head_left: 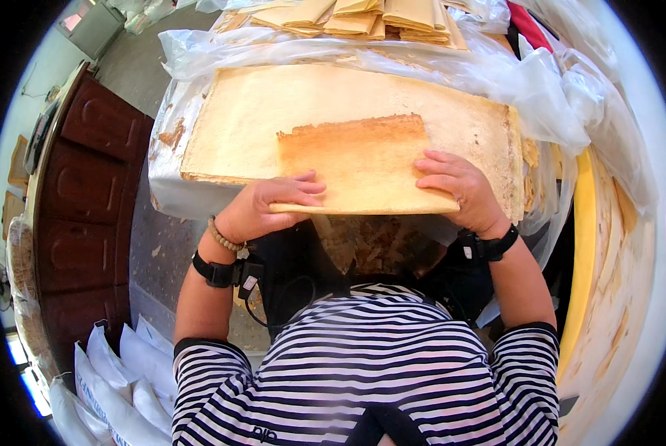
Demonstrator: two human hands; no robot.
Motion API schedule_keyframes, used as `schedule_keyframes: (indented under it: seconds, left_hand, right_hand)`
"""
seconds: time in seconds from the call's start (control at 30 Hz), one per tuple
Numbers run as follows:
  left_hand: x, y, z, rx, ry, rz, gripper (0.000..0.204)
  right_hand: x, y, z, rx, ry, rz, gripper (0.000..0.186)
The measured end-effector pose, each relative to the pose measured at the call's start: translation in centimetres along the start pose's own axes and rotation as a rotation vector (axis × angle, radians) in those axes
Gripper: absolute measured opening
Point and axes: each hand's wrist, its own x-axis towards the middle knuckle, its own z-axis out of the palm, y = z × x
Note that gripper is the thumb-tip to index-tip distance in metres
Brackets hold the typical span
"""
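Note:
A pale yellow folded sheet lies in front of me, its far edge browned and ragged, its near edge a smooth fold. My left hand grips the near left corner, fingers on top and the thumb hidden. At the right end, my right hand is closed on the sheet's edge, its fingers bent over the top. Beneath the folded piece spreads a larger cream-coloured sheet with rough brownish edges, and layers show under its right end.
Behind the large sheet, clear plastic film is bunched up, with a pile of folded yellow sheets beyond. Brown wooden cabinet doors stand at the left. White sacks are at lower left. A yellow-edged surface runs along the right.

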Motion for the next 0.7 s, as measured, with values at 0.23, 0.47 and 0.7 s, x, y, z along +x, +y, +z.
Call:
schedule_keyframes:
  seconds: [0.23,0.47,0.7]
  left_hand:
    - [-1.0,-0.5,0.3,0.359,0.003,0.049,0.033]
    - [1.1,-1.8,1.0,0.072,0.423,-0.326,0.027]
    - [4.4,-4.6,1.4,0.21,0.815,-0.327,0.031]
  right_hand:
    - [-0.5,0.8,1.6,0.097,-0.033,0.056,0.019]
    - [0.7,2.0,3.3,0.505,0.117,0.693,0.033]
    - [3.1,3.2,3.9,0.366,0.233,0.811,0.038]
